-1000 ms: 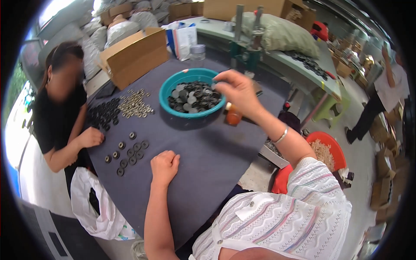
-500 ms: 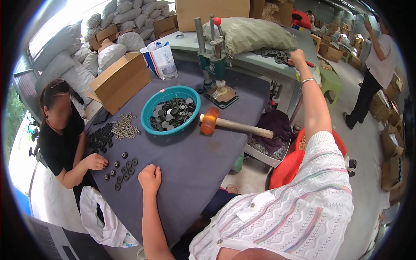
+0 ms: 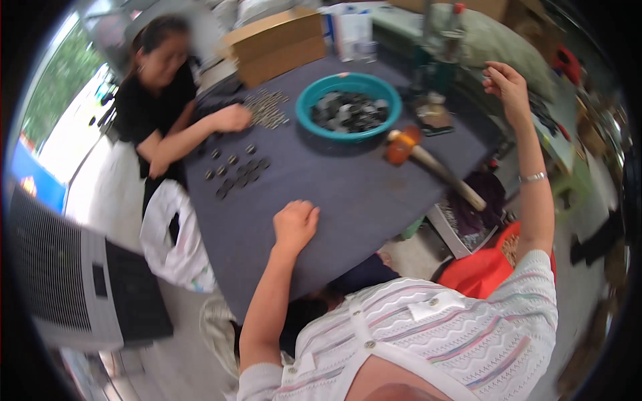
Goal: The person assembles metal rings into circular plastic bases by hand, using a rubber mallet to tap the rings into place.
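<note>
Left hand: fingers curled closed; right hand blurred, cannot tell whether fingers grip.

Along the far edge of the desk, a brown cardboard box, a blue-and-white packet and a clear jar. At lower left, a grey slatted unit near a white plastic bag. Beyond, a bulging pale sack; at right, blurred, perhaps a green stool.

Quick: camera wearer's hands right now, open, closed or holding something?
Left hand: closed in a loose fist on the table; no held thing shows.
Right hand: raised, half curled; too blurred to tell whether it holds anything.
</note>
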A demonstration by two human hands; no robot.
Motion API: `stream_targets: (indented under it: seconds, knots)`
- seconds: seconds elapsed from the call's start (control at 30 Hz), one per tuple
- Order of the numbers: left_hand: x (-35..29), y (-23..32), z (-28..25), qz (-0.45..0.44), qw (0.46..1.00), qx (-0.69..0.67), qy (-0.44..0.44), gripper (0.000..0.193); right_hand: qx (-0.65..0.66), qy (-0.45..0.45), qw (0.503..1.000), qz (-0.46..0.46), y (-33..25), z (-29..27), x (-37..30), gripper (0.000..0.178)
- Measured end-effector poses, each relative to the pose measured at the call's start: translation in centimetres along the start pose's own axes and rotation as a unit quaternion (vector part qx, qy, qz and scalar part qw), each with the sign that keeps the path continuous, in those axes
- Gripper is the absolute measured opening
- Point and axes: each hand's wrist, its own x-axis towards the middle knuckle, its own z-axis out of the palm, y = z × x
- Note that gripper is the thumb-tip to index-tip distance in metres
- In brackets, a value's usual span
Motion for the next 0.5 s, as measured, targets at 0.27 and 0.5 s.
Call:
stream_targets:
  seconds: [0.27,0.5]
  knots:
    - [-0.8,-2.0,-0.6,-0.071,0.996,-0.051,-0.02,0.025,-0.014,-0.408,0.913,-0.014,1.0,29.9,-10.4,0.017]
    - [0.1,-1.8,-0.1,-0.051,0.996,-0.051,-0.043,0.026,-0.332,-0.265,0.883,-0.202,10.6,43.7,-9.9,0.025]
